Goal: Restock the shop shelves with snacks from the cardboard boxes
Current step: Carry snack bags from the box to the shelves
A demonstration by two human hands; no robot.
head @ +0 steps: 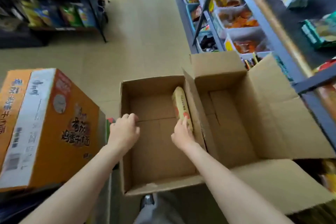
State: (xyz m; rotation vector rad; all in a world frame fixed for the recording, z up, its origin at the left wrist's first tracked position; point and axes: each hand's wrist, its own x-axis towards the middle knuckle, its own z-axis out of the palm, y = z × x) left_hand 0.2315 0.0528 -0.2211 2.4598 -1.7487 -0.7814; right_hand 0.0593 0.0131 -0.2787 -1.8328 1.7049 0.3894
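- The right hand [182, 133] reaches into the open cardboard box [125, 132] and holds the near end of a yellow snack packet [181, 105]; its fingers [185, 122] are curled close around the packet's lower end.
- The snack packet stands on its edge against the right inner wall of the box, and it is the only item visible inside; the rest of the box floor is bare cardboard.
- The left hand [124, 130] hovers over the left part of the same box, just inside its left wall. Its fingers are bent loosely inward, knuckles up, with nothing between them; whether the fingertips touch the cardboard cannot be told.
- A second open cardboard box [272, 114] sits touching the first on the right, flaps spread, its inside showing only cardboard.
- A closed orange printed carton [47, 123] stands to the left, near the left forearm.
- Blue-framed shelves [263, 18] with bins of orange and yellow snacks run along the right; a dark rack [54, 14] of bagged snacks stands at upper left across the floor.
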